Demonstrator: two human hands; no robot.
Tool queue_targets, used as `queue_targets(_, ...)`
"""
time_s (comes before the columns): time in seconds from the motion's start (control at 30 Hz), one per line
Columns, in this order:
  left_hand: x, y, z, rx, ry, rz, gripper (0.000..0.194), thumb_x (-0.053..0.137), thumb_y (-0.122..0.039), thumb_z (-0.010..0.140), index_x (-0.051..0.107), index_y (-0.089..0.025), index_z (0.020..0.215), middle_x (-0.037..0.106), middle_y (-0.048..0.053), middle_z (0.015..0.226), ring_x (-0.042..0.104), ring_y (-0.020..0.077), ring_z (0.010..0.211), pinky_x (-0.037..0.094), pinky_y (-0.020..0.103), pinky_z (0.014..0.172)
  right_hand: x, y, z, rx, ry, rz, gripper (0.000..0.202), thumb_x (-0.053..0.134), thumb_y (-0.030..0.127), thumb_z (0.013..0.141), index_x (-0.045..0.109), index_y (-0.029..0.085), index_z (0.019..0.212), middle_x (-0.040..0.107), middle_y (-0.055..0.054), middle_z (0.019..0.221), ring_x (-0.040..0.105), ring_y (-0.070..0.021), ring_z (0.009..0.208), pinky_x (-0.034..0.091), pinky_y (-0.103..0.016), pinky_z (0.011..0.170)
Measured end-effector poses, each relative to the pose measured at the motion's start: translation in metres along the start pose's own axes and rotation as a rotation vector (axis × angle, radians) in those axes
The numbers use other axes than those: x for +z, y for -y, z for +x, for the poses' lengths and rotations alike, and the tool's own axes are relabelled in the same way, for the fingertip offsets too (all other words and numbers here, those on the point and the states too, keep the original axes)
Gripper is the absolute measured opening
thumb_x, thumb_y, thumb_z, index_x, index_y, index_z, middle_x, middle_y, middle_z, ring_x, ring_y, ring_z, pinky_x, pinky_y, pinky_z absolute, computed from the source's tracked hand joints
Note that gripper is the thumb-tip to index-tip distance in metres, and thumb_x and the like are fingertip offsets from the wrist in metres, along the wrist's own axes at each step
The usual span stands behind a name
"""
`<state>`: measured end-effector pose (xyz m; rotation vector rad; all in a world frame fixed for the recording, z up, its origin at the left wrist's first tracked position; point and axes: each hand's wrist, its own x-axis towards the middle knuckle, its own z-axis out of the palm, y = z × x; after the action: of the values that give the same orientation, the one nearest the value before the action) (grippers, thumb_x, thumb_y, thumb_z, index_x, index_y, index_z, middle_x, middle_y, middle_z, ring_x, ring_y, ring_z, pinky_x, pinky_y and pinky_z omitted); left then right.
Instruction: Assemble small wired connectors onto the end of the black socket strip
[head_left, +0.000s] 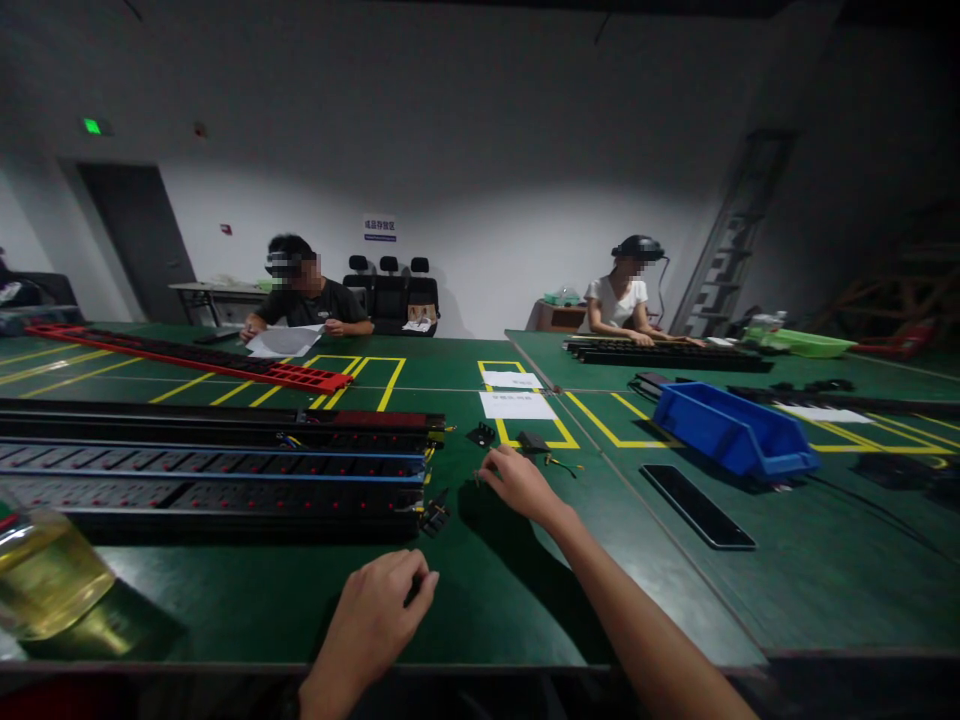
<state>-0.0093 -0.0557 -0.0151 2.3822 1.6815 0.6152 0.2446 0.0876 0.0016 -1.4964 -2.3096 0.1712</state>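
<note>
Table (622, 590) of smooth green, marked with yellow lines, carries long black rigid-looking strips with red dots (262, 497), laid side by side to the left, their near-centre ends close to both hands. They look stiff and, at that length, probably fairly heavy and awkward to balance; the solid sides, held with the hands well apart, would be the place to grip, clear of the loose wiring at the ends. Beyond lies a long red slotted frame (315, 378), and to the right an open blue plastic bin (720, 430). The left hand (375, 610) rests curled before the strips, its fingertips turned under, so I cannot tell whether it holds anything. The right hand (517, 482) reaches past the strip ends with its fingers drawn narrow; something tiny may be at the tips, too blurred to tell. Just beyond it sit a small black angular bracket (482, 434) and a small dark rectangular block (532, 441), both likely light and hard, best pinched by opposite edges. Beside the block, thin yellow-green wires (564, 465) look soft and easily snagged, so they should be lifted gently rather than pulled
</note>
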Motion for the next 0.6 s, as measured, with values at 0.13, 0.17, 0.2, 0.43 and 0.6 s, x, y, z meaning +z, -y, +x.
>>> queue_targets(0.13, 0.000, 0.001, 0.000, -0.008, 0.021, 0.029, 0.027, 0.045, -0.030, 0.103, 0.061, -0.023, 0.082, 0.070, 0.000, 0.080, 0.067, 0.0169, 0.075, 0.037, 0.030, 0.068, 0.000, 0.000, -0.001, 0.003, 0.047, -0.041, 0.018, 0.059, 0.030, 0.100, 0.073, 0.020, 0.101, 0.073, -0.008, 0.098, 0.068, -0.0201, 0.087, 0.044, -0.028, 0.073)
queue_targets(0.17, 0.000, 0.001, 0.000, -0.012, 0.025, 0.034, 0.027, 0.044, -0.030, 0.103, 0.061, -0.023, 0.082, 0.070, 0.000, 0.080, 0.067, 0.0171, 0.075, 0.037, 0.030, 0.069, 0.001, 0.000, -0.001, 0.009, 0.053, -0.053, 0.018, 0.059, 0.030, 0.099, 0.073, 0.019, 0.100, 0.074, -0.007, 0.094, 0.068, -0.0200, 0.084, 0.043, -0.028, 0.071)
queue_targets(0.2, 0.000, 0.002, 0.000, -0.016, 0.031, 0.038, 0.028, 0.044, -0.030, 0.103, 0.060, -0.023, 0.082, 0.070, 0.000, 0.080, 0.067, 0.0173, 0.075, 0.037, 0.030, 0.069, 0.001, 0.001, -0.002, 0.016, 0.056, -0.067, 0.018, 0.059, 0.030, 0.099, 0.074, 0.019, 0.099, 0.074, -0.007, 0.090, 0.068, -0.0197, 0.081, 0.042, -0.028, 0.069)
queue_targets(0.43, -0.002, 0.001, 0.000, -0.032, 0.047, 0.046, 0.028, 0.043, -0.030, 0.104, 0.060, -0.023, 0.083, 0.071, 0.001, 0.080, 0.067, 0.0173, 0.075, 0.036, 0.030, 0.069, 0.003, 0.012, -0.005, -0.021, 0.144, -0.156, 0.030, 0.055, 0.032, 0.099, 0.074, 0.018, 0.081, 0.076, -0.010, 0.083, 0.072, -0.0219, 0.076, 0.042, -0.028, 0.065)
queue_targets(0.6, -0.005, -0.005, 0.000, -0.061, 0.078, 0.059, 0.028, 0.043, -0.030, 0.104, 0.060, -0.022, 0.083, 0.071, 0.002, 0.082, 0.067, 0.0174, 0.076, 0.035, 0.030, 0.069, 0.004, 0.018, -0.006, -0.022, 0.189, -0.193, 0.035, 0.050, 0.034, 0.102, 0.075, 0.018, 0.084, 0.078, -0.012, 0.089, 0.075, -0.0247, 0.083, 0.047, -0.030, 0.071)
